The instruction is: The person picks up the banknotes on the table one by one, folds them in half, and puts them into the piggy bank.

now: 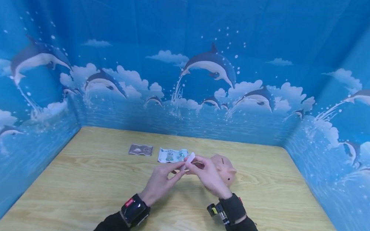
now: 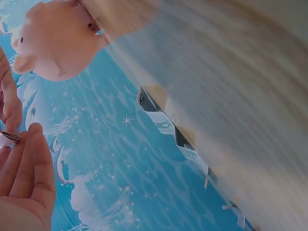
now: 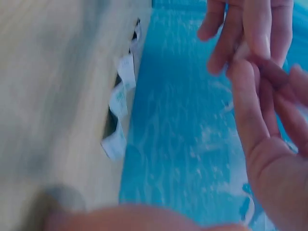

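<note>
Fingertips of left hand (image 1: 160, 180) and right hand (image 1: 211, 177), nearly closed, pinching one folded paper (image 1: 190, 158) between them above table (image 1: 284, 199). Probably best to press each crease firmly and keep edges aligned, never letting go with both hands at once. Partly behind right hand, pig (image 1: 228, 171); farther off, green note (image 1: 169, 155) and, left of that, brown note (image 1: 140, 149).

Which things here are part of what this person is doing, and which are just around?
Part of the job:
folded paper, pinched by the left hand and right hand
piggy bank, green note and brown note, probably

Just around:
dolphin curtain
wooden table, beyond serving as work surface
</note>
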{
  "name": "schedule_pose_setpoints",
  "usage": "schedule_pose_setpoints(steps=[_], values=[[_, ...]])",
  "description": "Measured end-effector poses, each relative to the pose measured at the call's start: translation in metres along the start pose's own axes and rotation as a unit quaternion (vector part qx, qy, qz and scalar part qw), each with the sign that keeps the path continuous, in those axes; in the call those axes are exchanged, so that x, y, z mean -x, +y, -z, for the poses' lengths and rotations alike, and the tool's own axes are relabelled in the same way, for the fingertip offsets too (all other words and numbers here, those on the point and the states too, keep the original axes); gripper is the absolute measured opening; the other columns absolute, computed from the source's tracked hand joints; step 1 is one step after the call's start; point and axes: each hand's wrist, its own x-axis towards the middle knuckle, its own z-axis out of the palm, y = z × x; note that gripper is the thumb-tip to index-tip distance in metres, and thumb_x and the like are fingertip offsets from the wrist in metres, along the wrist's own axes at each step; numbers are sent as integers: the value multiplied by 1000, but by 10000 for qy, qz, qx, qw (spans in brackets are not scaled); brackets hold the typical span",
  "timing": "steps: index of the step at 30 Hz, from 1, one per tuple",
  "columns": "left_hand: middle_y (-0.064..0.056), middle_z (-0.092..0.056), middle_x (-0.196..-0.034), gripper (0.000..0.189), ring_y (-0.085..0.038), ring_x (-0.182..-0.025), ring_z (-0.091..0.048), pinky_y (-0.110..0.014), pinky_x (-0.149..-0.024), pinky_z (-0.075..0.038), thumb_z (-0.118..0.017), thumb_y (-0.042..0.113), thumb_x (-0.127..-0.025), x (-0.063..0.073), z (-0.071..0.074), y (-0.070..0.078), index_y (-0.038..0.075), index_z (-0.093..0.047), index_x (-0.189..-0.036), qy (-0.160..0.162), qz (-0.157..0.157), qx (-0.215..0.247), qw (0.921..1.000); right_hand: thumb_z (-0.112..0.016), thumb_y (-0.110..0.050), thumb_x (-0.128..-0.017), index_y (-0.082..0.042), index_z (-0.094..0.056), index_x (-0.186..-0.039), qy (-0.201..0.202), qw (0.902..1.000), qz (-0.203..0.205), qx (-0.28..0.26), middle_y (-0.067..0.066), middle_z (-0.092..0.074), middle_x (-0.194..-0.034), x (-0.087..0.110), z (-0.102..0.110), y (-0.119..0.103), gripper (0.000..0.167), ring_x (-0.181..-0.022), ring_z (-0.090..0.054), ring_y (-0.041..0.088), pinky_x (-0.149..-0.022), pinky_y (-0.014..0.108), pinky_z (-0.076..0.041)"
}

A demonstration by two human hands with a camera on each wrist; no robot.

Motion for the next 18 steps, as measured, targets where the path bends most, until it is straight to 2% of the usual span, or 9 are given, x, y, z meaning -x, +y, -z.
schedule_pose_setpoints(steps=[5, 9, 13, 18], values=[[-9, -75, -107, 28, -16, -87, -71, -33, -75, -61, -74, 12, -87, -4, -5, 2, 8, -71, -115, 42, -54, 6, 10000, -62, -26, -97, -4, -65, -120, 75, 9983, -97, 573, 11, -68, -119, 2, 12, -5, 32, -104, -69, 22, -91, 36, -58], [-9, -75, -106, 25, -17, -85, -71, -31, -72, -61, -73, 12, -88, -9, -11, 5, 8, -72, -112, 73, -73, 12, 9999, -62, -27, -97, -7, -66, -119, 182, 9972, -125, 719, 10, -69, -120, 2, 17, -6, 31, -103, -69, 21, -90, 33, -58], [-10, -75, -102, 24, -15, -80, -71, -26, -67, -60, -74, 10, -86, -13, -17, 8, 7, -73, -110, 222, -96, 51, 9997, -62, -21, -97, -5, -65, -122, 328, 9982, -32, 509, 14, -67, -124, 2, 19, -5, 29, -107, -68, 23, -89, 33, -58], [-8, -76, -101, 22, -12, -80, -71, -18, -66, -58, -73, 12, -88, -19, -21, 12, 8, -73, -109, 328, -13, 57, 9994, -61, -17, -97, 0, -64, -119, 650, 9976, -86, 222, 16, -66, -123, 1, 20, -6, 27, -109, -66, 22, -90, 37, -58]])
